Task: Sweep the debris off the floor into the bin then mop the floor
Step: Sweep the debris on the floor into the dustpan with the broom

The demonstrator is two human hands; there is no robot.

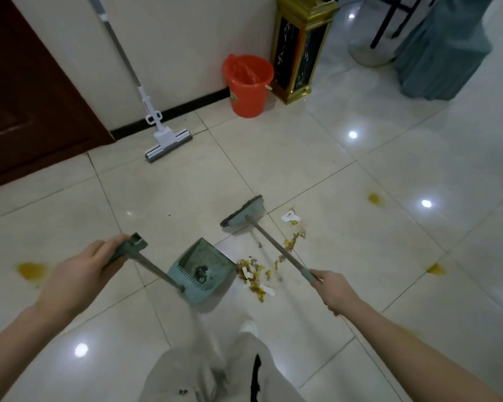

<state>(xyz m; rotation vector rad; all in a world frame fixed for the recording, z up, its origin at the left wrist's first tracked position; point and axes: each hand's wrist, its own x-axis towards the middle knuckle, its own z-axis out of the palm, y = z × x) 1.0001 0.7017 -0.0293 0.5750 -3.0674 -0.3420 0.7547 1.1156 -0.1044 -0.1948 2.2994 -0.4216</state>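
Observation:
My left hand [82, 271] grips the top of the long handle of a teal dustpan [201, 269], which rests on the tiled floor with a few dark scraps inside. My right hand [333, 290] grips the handle end of a teal broom, whose head [243, 211] sits on the floor beyond the pan. Yellow and white debris [256, 275] lies in a pile just right of the dustpan's mouth, and a thinner trail [295, 237] leads up to a white scrap of paper. An orange bin [247, 84] with a liner stands by the wall. A sponge mop [169, 139] leans against the wall.
Yellow stains mark the floor at the left [31, 269], far right [375, 198] and right [436, 268]. A gold and black stand [299, 44] is beside the bin. A teal-draped table [445, 47] and a dark door [26, 91] flank the area. My legs are at the bottom.

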